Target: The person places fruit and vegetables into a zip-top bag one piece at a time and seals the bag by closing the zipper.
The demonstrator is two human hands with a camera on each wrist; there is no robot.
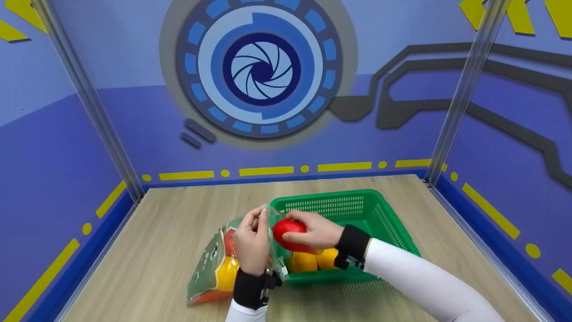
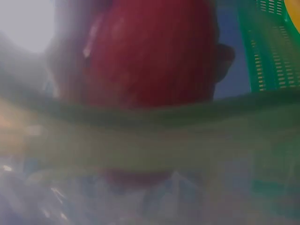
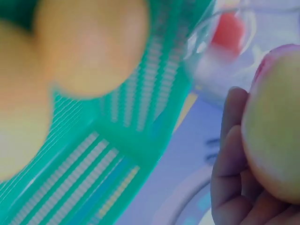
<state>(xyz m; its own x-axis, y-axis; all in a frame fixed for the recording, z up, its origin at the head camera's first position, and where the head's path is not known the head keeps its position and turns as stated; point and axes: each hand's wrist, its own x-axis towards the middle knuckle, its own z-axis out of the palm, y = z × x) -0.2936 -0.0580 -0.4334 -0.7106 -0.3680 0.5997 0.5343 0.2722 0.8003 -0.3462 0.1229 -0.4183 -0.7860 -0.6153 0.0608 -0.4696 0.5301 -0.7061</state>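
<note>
My left hand (image 1: 251, 246) pinches the top edge of a clear bag with a green print (image 1: 206, 273). Red, yellow and orange items show through its side. Just right of the bag's mouth, my right hand (image 1: 319, 230) grips a smooth red-and-yellow fruit (image 1: 288, 231), thumb across its near side. Seen by the right wrist camera, this fruit (image 3: 276, 126) has a pale yellow-green side and a pink edge, with curled fingers (image 3: 229, 168) around it. The left wrist view is blurred; the red side of the fruit (image 2: 154, 51) looms beyond the bag's edge (image 2: 140, 140).
A green plastic basket (image 1: 330, 194) with slotted walls stands behind and below the right hand. Yellow fruits (image 1: 303, 262) lie at its near left side. The wooden tabletop (image 1: 174, 214) is bounded by blue-purple panels (image 1: 134, 129) at the back and sides.
</note>
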